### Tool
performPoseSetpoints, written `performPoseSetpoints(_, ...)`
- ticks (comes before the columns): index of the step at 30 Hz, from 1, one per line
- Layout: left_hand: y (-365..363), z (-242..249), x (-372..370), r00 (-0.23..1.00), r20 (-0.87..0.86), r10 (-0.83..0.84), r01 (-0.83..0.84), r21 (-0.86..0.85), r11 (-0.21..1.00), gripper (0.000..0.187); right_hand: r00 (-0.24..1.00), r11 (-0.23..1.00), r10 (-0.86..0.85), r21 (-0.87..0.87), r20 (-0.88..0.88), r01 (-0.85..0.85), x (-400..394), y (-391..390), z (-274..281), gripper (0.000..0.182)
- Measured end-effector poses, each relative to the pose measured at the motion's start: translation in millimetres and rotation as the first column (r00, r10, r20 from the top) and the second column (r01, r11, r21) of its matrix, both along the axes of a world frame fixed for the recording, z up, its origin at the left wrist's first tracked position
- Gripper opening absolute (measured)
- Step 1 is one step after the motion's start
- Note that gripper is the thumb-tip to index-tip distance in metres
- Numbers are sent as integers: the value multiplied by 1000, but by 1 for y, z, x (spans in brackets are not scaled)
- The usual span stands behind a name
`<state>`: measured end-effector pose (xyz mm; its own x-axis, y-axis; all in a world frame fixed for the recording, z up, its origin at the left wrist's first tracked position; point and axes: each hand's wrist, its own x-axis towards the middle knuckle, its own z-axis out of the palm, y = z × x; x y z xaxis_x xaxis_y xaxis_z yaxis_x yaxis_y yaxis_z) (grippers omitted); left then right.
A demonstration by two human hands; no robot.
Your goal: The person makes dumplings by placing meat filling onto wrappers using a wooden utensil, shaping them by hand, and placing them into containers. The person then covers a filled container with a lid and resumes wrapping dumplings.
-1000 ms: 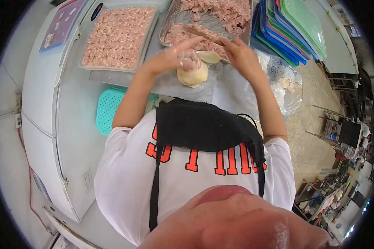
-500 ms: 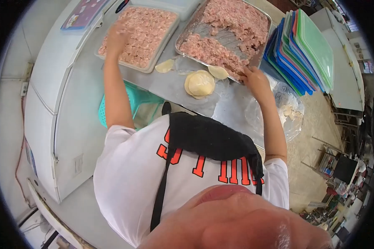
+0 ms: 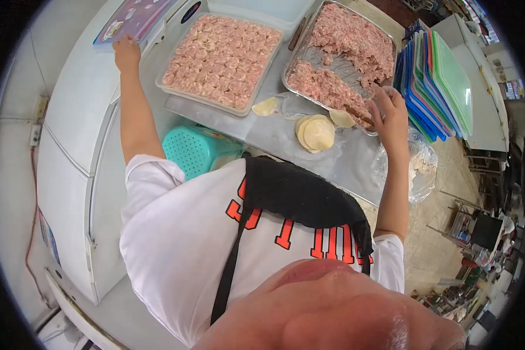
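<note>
Ideally, the left hand (image 3: 126,52), grip unclear, is taking the lid (image 3: 135,21) on the freezer (image 3: 70,125) only by its edge, while the right hand (image 3: 389,106), loosely spread, is hanging by the tray (image 3: 312,55) toward the bench's (image 3: 262,130) right edge.

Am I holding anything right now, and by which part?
Your left hand is at the near edge of the purple sheet; I can't tell if it's gripping. Your right hand, open by the meat tray, looks empty.

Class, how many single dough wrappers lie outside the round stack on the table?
2: one wrapper by the plastic container, another wrapper at the edge of the metal tray. Others may be hidden.
</note>
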<state>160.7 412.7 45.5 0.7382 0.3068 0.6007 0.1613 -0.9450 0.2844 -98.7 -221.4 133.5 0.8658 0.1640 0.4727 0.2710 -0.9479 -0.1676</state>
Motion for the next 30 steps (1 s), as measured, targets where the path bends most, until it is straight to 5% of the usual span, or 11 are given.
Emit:
performPoseSetpoints(2, 6, 30, -4, 990, 118, -72, 72, 4, 997, 24, 998, 999, 50, -14, 29, -49, 10, 23, 7, 34)
performPoseSetpoints(4, 18, 64, -6, 934, 236, -269, 175, 353, 919, 23, 996, 997, 82, 0, 47, -82, 25, 47, 10, 34)
performPoseSetpoints(8, -40, 147, -80, 871, 309, -381, 412, -38, 910, 22, 975, 983, 175, 29, 134, -181, 54, 103, 14, 45)
performPoseSetpoints(11, -46, 155, -112, 694, 267, -668, 719, -219, 660, 27, 952, 979, 200, -4, 229, -205, 66, 152, 18, 56)
performPoseSetpoints(13, -63, 145, -131, 439, 472, -764, 827, -545, 138, 26, 934, 978, 210, -50, 290, -205, 72, 180, 17, 61)
performPoseSetpoints(17, -71, 91, -120, 240, 464, -853, 922, -385, 50, 33, 933, 936, 311, -228, 183, -268, 79, 196, 7, 61)
performPoseSetpoints(19, -74, 76, -116, 338, 499, -798, 758, -646, -83, 39, 945, 945, 328, -12, 20, -327, 88, 189, -3, 55)
performPoseSetpoints(21, -76, 49, -84, 359, 512, -780, 756, -649, -78, 43, 952, 954, 297, 6, 66, -298, 87, 184, 7, 50)
performPoseSetpoints(23, -67, 5, -41, 713, 43, -700, 492, -742, 455, 47, 956, 961, 272, 22, 108, -275, 85, 179, 19, 46)
performPoseSetpoints(25, -56, -68, 18, 794, -311, -522, 288, -564, 774, 50, 968, 974, 188, 97, 169, -206, 85, 171, 27, 41)
performPoseSetpoints(30, -62, -95, 44, 725, -433, -535, 400, -367, 840, 48, 984, 968, 89, 218, 153, -121, 70, 157, 38, 33)
